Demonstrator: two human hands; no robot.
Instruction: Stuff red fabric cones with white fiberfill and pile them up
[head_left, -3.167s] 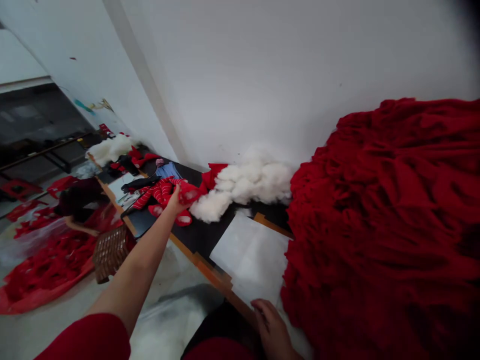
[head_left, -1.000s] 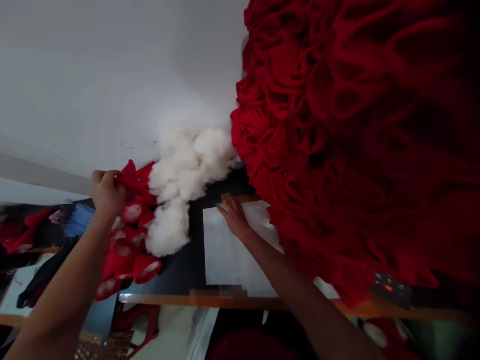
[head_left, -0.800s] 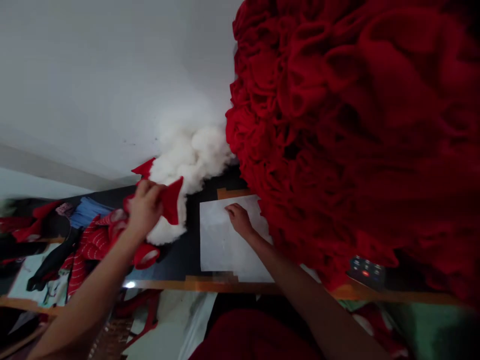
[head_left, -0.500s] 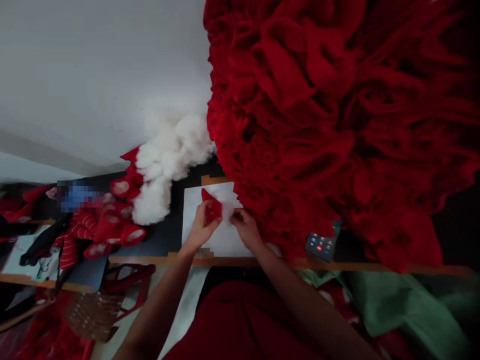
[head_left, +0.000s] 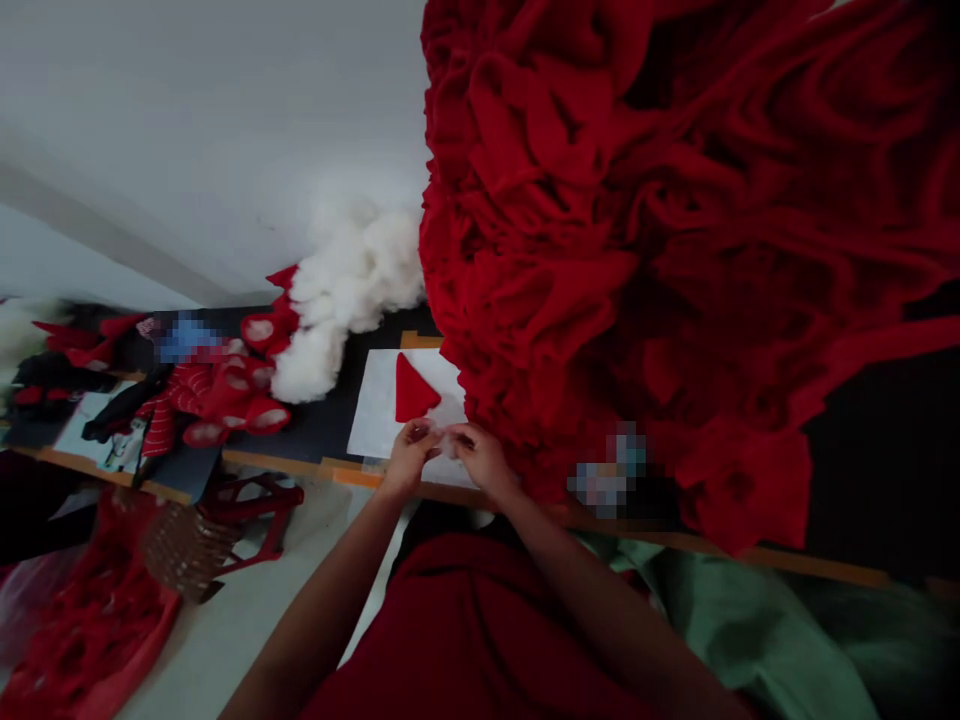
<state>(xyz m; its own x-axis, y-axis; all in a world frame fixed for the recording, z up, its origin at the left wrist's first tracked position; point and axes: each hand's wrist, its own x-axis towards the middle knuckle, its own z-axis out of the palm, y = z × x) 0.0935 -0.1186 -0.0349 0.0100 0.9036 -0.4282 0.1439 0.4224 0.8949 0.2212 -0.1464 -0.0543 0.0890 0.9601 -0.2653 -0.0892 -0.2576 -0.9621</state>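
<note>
Between my fingertips is a small wispy tuft of white stuffing [head_left: 448,442]. My left hand [head_left: 409,458] is closed in a pinch on its left side. From the right, my right hand [head_left: 482,458] pinches the same tuft, so the two hands nearly meet. Just beyond my left fingers a red cone-shaped felt piece [head_left: 413,391] lies on a white sheet [head_left: 369,417], its point facing away from me. Whether its lower edge is open cannot be seen clearly.
A tall heap of red fabric pieces [head_left: 525,270] rises at the right, close to my right hand. White fluffy stuffing [head_left: 352,285] is piled at the back. Left of it lie red stuffed toys [head_left: 247,390]. A red stool [head_left: 259,515] stands below; green cloth [head_left: 735,620] hangs lower right.
My left hand has let go of the red felt piece, which now lies on the sheet. Both hands have come together on the white tuft, and the camera view has shifted.
</note>
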